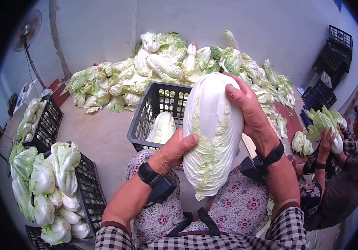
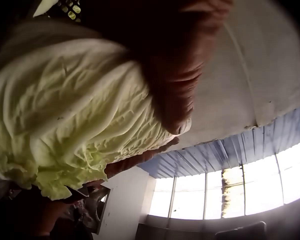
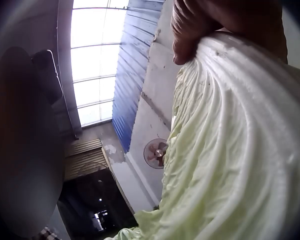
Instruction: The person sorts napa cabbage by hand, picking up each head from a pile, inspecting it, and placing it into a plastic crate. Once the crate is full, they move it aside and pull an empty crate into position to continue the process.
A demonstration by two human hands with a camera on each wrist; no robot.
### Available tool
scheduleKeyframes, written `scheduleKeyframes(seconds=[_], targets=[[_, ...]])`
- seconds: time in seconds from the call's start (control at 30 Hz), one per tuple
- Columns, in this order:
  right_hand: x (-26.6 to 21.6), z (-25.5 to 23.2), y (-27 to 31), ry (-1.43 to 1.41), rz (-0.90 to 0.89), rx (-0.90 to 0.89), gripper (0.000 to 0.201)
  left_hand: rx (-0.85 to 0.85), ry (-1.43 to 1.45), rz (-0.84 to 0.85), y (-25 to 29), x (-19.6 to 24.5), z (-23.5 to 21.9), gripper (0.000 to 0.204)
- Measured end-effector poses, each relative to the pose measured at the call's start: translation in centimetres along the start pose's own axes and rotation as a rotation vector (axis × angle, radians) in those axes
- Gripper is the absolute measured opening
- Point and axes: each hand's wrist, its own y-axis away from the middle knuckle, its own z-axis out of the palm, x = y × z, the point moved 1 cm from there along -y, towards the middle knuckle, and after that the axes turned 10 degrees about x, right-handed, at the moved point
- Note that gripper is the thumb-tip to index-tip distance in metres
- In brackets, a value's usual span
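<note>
A large napa cabbage [image 1: 212,133] is held up in front of the lap, its white base upward and its leafy tip down. My left hand [image 1: 174,153] grips its lower left side, the thumb lying on the front leaves. Around the upper right side curls my right hand [image 1: 251,112], thumb near the base. Both hands' other fingers are mostly hidden behind the cabbage. In the left wrist view the pale, wrinkled cabbage leaves [image 2: 75,110] fill the left side. Just beyond the held cabbage stands a black plastic crate [image 1: 139,125] with another napa cabbage [image 1: 162,127] inside.
A long heap of cabbages and loose leaves [image 1: 116,83] lies along the back wall. Black crates full of cabbages [image 1: 91,179] stand at the left. Another person [image 1: 337,183] sits at the right, handling a cabbage [image 1: 336,139]. A standing fan [image 1: 27,31] is at the back left.
</note>
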Motion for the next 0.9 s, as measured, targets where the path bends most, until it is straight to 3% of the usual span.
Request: scheduleKeyframes(seconds=[0.1,0.23,0.27,0.47,0.63,0.73,0.77,0.87,0.9], targets=[[1.9,-1.0,-2.3,0.124,-0.024,-0.016,0.097,0.155,0.108,0.081,-0.5,1.0,-0.9,0.084],[3.2,-0.7,-0.8,0.228,0.293,-0.305,0.112,0.297,0.203,0.153,-1.6,1.2,-2.8,0.067],[5.5,-0.5,-0.9,0.178,0.142,-0.344,0.109,0.322,0.209,0.165,-1.7,1.0,-3.0,0.065],[5.3,0.2,0.0,0.199,0.069,-0.256,0.091,0.370,0.171,0.237,-2.3,0.3,-3.0,0.059],[6.0,-1.1,0.7,0.140,0.031,-0.206,0.090,0.368,0.077,0.189,-2.5,-0.4,-2.6,0.074],[6.4,-1.9,0.9,0.182,-0.050,-0.128,0.093,0.379,-0.049,0.204,-3.0,-0.9,-3.0,0.089],[6.8,-2.3,0.8,0.232,-0.081,-0.099,0.096,0.364,-0.007,0.175,-3.1,-1.0,-3.0,0.086],[7.1,-2.7,1.2,0.157,0.073,-0.139,0.109,0.375,0.021,0.158,-3.6,-0.9,-3.0,0.080],[7.8,-2.7,0.9,0.167,0.007,-0.136,0.113,0.365,0.130,0.168,-3.7,-0.9,-3.2,0.076]])
